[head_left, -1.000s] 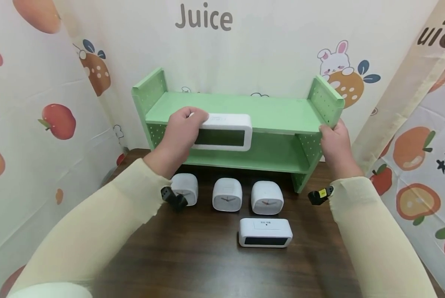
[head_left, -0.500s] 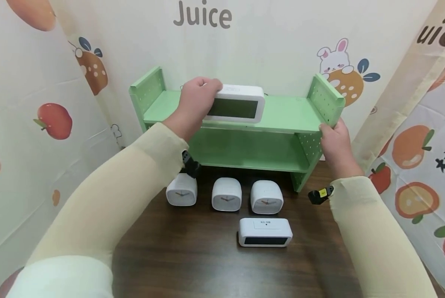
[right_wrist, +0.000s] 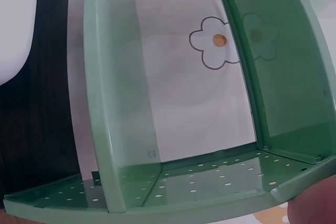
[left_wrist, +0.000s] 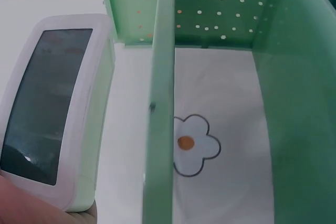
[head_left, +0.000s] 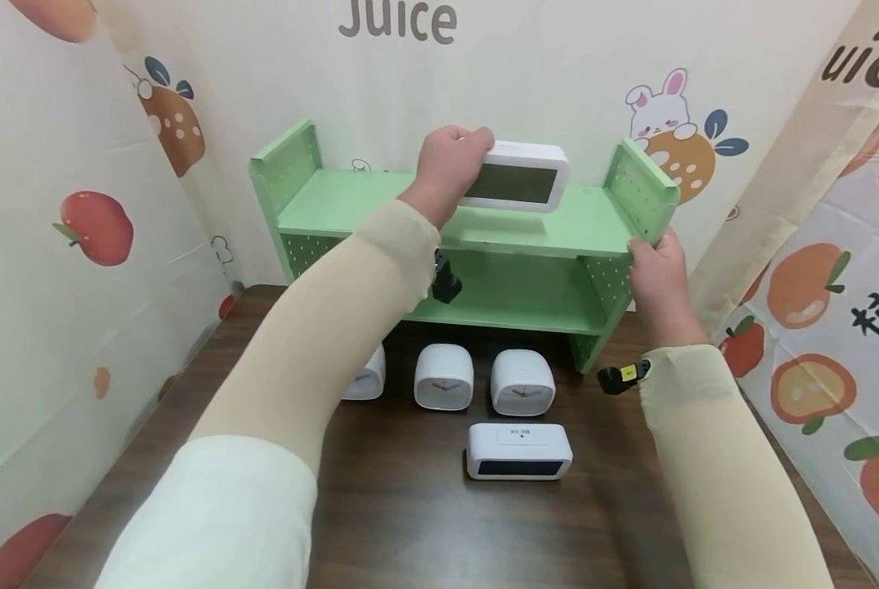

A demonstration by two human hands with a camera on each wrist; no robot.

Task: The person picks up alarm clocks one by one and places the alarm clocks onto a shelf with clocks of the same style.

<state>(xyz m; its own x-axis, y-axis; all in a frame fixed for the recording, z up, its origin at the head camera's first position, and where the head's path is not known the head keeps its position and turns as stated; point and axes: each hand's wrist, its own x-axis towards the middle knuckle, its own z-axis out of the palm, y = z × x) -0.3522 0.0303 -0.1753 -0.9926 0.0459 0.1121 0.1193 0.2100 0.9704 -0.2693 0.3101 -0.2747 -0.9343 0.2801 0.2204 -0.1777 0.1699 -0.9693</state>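
Bearings in the head view, 12 pointing away from the person. White digital clock (head_left: 516,182) hangs above the upper board (head_left: 358,199) of the green shelf (head_left: 513,298), slightly tilted, dark screen facing 6; shadow on the board below, and the left wrist view shows a gap between clock and board edge. Left hand (head_left: 450,168): grip narrow, closed round the clock's 9 o'clock end. Right hand (head_left: 658,278): grip holding the right end panel (head_left: 641,188) at its front edge, presumably to steady the frame. Step in hand reads as carrying the clock over the board; a set-down from here would call for levelling the base, then lowering it behind the front edge. Free room at 3 before the right end panel; a longer bare stretch at 9, toward the left end panel (head_left: 288,168). At 12, wall cloth (head_left: 527,65) and no raised lip that I can make out, so overreach looks risky. At 6, on the desk (head_left: 410,523): 3 small dial clocks (head_left: 445,378) in a row, 1 second digital clock (head_left: 520,451) nearer.
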